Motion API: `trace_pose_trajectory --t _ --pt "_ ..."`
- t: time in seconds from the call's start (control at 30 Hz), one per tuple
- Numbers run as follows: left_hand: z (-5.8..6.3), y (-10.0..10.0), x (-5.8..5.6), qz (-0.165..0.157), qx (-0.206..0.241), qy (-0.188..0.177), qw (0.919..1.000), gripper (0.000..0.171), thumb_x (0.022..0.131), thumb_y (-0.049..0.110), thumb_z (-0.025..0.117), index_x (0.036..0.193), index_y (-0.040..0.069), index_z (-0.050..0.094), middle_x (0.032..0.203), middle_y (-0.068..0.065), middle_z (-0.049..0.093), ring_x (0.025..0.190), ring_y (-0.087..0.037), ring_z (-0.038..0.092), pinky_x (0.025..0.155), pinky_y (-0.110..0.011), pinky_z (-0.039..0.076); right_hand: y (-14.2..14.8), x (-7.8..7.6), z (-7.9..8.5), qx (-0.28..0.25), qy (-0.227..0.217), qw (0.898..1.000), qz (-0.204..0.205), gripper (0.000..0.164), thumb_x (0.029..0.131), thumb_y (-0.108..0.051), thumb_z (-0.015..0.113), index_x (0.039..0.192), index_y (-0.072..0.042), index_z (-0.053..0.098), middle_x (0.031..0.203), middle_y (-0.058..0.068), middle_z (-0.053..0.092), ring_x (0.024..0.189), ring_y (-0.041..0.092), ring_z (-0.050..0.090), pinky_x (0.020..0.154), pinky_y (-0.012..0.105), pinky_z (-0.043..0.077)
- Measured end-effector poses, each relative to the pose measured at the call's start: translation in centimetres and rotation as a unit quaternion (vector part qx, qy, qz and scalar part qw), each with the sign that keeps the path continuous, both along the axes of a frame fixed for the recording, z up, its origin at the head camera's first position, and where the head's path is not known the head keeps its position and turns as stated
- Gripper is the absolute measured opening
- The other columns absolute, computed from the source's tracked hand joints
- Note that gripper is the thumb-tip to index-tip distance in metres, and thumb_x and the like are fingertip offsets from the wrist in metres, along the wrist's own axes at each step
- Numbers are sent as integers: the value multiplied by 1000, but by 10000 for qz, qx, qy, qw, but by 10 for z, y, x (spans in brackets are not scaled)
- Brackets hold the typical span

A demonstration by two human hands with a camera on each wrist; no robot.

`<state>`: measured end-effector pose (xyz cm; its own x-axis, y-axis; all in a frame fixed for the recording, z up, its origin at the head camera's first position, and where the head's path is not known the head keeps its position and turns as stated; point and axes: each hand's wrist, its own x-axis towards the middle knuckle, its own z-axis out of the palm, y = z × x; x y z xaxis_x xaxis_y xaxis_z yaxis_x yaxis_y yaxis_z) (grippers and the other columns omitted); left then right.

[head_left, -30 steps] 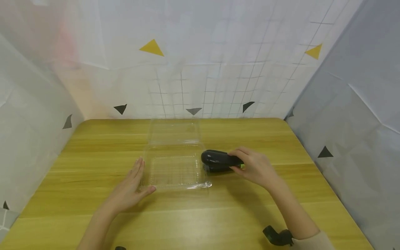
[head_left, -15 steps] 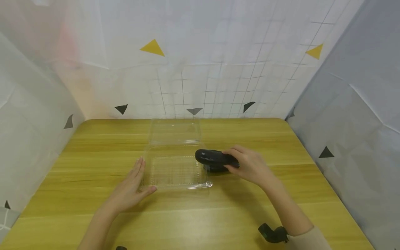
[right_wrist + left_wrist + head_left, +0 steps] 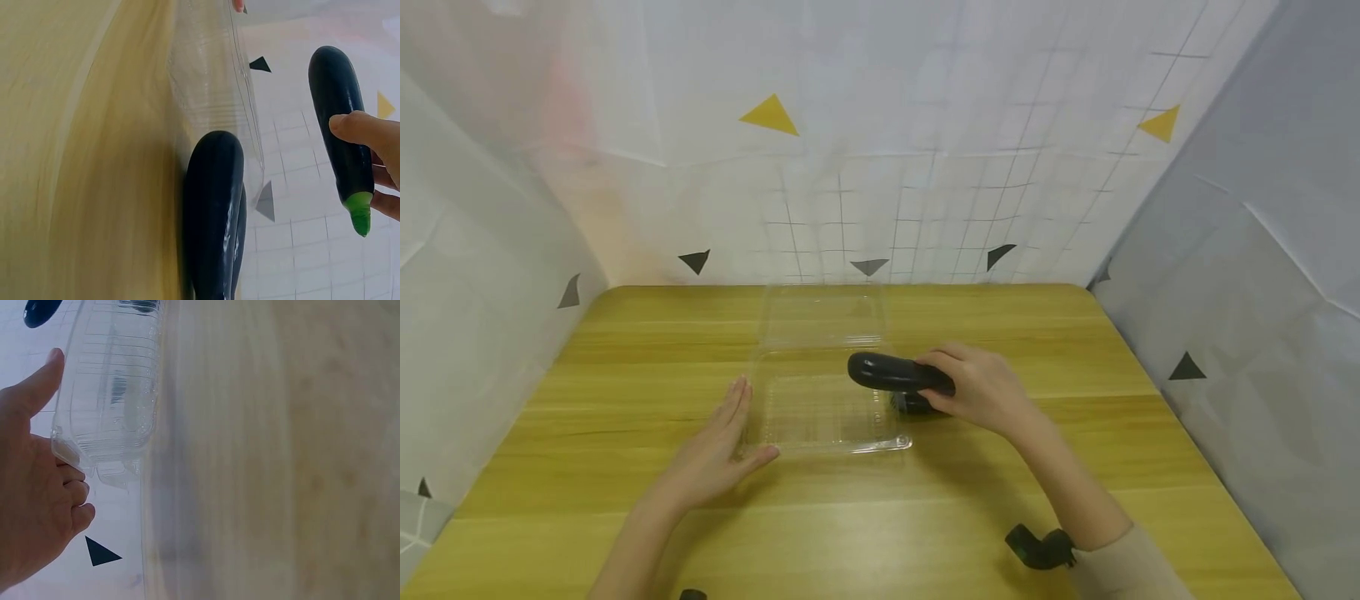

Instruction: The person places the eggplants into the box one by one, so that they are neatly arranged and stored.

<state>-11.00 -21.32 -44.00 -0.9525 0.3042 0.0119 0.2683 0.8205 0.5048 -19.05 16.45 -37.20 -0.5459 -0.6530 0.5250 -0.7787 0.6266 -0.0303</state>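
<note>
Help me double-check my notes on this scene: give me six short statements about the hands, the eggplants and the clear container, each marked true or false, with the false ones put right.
1. The right hand holds an eggplant with a green stem end. True.
2. The left hand is at the left side of the clear container. True.
3. The container is shut. False: its lid is open, on the side toward the back wall.
4. The held eggplant is the only one in view. False: another eggplant lies on the table to the right of the container.
5. The held eggplant is above the table. True.
6. The left hand also holds an eggplant. False: no eggplant is in it.
</note>
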Motion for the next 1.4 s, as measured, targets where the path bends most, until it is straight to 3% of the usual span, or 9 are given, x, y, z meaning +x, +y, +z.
trace_pose_trajectory --t 0.5,0.8,1.4 --pt "3 2 -1 70 -73 -91 9999 101 91 57 56 153 3 -2 159 -12 -8 144 -39 6 111 -59 18 -26 -10 2 -73 -41 9993 373 36 73 -26 83 105 -12 72 99 1 68 77 14 65 61 29 55" --pt "4 2 -1 110 -105 -62 9999 101 90 57 56 153 1 1 160 -13 -6 144 -38 7 112 -57 19 -41 -16 2 -136 -203 9989 410 36 73 -23 82 106 -14 73 99 0 68 69 11 62 55 26 52" --pt "6 2 -1 144 -126 -8 9998 101 90 56 58 153 2 2 159 -14 -4 142 -42 13 109 -60 23 -71 -36 -15 -352 -451 9963 643 39 73 -29 84 108 -14 73 100 0 69 68 11 63 52 23 48"
